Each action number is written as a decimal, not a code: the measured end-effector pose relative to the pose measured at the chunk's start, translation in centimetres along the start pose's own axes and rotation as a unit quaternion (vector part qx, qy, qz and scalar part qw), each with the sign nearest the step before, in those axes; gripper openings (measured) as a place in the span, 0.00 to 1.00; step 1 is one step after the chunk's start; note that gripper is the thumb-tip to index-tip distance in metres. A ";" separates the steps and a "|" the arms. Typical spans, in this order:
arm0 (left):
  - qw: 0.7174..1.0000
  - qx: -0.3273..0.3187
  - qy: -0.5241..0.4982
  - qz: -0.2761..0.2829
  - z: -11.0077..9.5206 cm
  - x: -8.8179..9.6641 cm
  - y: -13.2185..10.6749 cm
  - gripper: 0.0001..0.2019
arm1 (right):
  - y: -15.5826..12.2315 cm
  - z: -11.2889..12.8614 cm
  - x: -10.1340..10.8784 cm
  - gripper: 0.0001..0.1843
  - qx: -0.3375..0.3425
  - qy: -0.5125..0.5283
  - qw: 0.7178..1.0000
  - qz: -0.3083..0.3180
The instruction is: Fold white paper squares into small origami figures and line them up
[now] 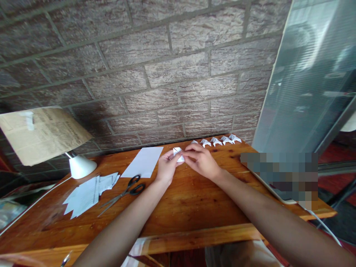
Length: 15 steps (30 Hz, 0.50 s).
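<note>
A small folded piece of white paper [178, 154] is held up over the middle of the wooden table. My left hand [166, 167] grips it from the left, thumb across its front. From the right, the thumb and fingertips of my right hand [202, 160] pinch its edge. Behind my right hand, several folded white paper figures [216, 141] stand in a row along the table's back edge; the leftmost is partly hidden. A pair of black-handled scissors [128, 191] lies left of my left forearm, blades toward the front left.
White paper sheets [143, 161] lie behind the scissors, with cut paper pieces [86, 196] to their left. A lamp [82, 165] with a paper shade stands at the left. At the right edge of the wooden table [194, 207] lies a blurred-out device [280, 181] with a cable.
</note>
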<state>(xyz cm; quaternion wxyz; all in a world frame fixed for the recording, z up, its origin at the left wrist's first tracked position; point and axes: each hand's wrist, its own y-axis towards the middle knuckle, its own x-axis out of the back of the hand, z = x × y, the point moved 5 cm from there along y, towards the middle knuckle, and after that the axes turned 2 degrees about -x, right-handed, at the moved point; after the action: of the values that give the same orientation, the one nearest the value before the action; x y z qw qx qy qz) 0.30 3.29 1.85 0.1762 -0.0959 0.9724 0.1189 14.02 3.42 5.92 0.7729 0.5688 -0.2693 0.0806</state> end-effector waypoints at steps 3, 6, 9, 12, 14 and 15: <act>1.000 0.019 -0.023 0.007 0.0 0.0 0.0 0.15 | 0.1 -0.1 0.0 0.10 -0.007 0.024 1.000 0.014; 0.998 0.028 -0.055 0.018 -0.1 0.0 0.2 0.12 | 0.1 -0.2 -0.1 0.12 -0.008 0.039 0.999 0.024; 0.997 0.023 -0.068 0.040 -0.3 0.0 0.3 0.12 | 0.2 -0.4 0.1 0.16 -0.013 0.055 0.998 0.026; 0.996 0.026 -0.050 0.070 -0.4 -0.3 0.3 0.13 | 0.4 -0.9 0.5 0.15 -0.048 0.096 0.994 0.028; 0.995 0.027 -0.036 0.084 -0.4 -0.5 0.2 0.14 | 0.5 -1.6 0.7 0.12 -0.097 0.153 0.983 0.027; 0.995 0.026 -0.030 0.089 -0.4 -0.5 0.2 0.15 | 0.4 -2.0 0.7 0.10 -0.128 0.187 0.974 0.026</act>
<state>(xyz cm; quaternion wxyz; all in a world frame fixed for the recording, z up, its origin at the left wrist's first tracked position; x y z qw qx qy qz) 0.60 3.43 2.44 0.1967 -0.0012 0.9741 0.1118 15.12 5.30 6.24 0.8737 0.4326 -0.1428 0.1705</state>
